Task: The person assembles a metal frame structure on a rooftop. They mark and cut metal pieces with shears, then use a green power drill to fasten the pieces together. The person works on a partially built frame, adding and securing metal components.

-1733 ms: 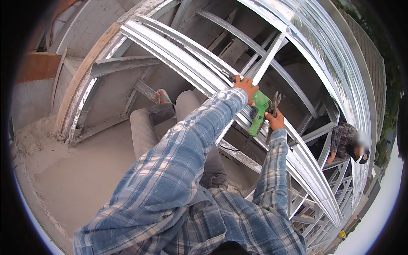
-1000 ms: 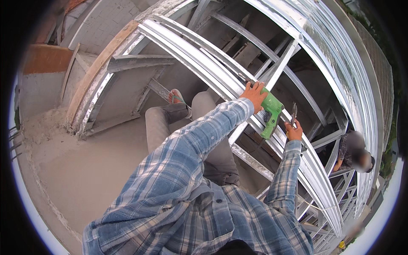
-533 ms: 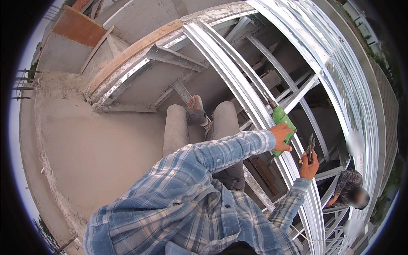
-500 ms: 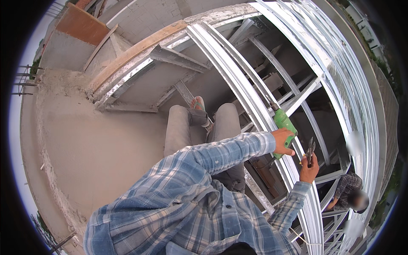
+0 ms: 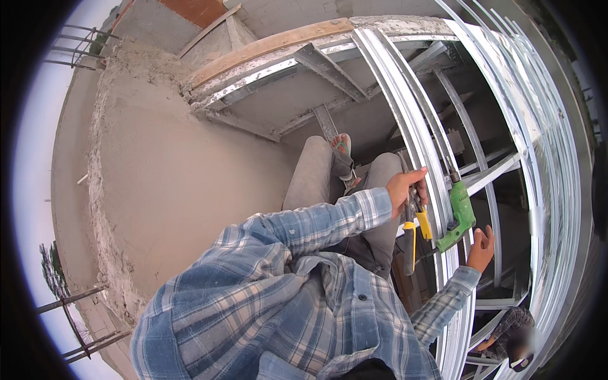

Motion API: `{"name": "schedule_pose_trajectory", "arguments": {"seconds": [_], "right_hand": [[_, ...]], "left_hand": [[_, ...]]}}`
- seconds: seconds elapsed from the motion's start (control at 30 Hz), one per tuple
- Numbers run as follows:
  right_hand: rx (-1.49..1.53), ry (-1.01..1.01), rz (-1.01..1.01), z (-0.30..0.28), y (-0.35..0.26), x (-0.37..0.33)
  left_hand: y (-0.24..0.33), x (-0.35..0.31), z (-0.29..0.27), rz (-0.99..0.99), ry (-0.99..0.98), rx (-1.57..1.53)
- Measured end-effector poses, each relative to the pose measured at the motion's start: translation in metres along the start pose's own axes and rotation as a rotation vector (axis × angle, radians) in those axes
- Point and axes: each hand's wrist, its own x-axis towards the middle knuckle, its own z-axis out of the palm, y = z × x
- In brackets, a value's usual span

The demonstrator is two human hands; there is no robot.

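Green drill (image 5: 461, 212), and it's lying across the bright beams (image 5: 403, 107), right between the two sets of fingers, its chuck pointing up the frame and its handle slanting back toward the left hand's side. Left hand (image 5: 400, 192) now: fingers wrapped round the dark metal head of the snips (image 5: 423, 223), forefinger stretched out over the nearest beam, yellow handles hanging down below those fingers. Over to the right hand (image 5: 480, 252): fingers spread and loosely bent, holding nothing, just to the right of the drill; whether the thumb touches its back end, I can't tell. Beyond those fingers, farther right, runs a stack of shiny strips (image 5: 550, 136). Below them, well apart, a co-worker (image 5: 508, 334) leans in over the struts. Left of the left fingers, grey trousers (image 5: 311, 170) and, farther off, the concrete slab (image 5: 183, 171).
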Motion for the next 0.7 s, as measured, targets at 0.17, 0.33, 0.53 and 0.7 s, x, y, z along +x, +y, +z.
{"name": "schedule_pose_trajectory", "arguments": {"seconds": [0.17,0.33,0.53,0.7], "right_hand": [[-0.235,-0.012,0.395,0.000,0.143,0.096],[-0.217,0.222,0.283,0.073,0.118,0.056],[-0.167,0.121,0.223,0.068,0.134,0.068],[-0.365,0.116,0.294,0.051,0.125,0.080]], "left_hand": [[0.073,-0.044,-0.062,0.285,-0.059,-0.161],[0.082,-0.093,-0.158,0.389,0.212,-0.214],[0.047,-0.117,-0.212,0.337,0.218,-0.344],[0.045,-0.105,-0.204,0.291,0.251,-0.379]]}}
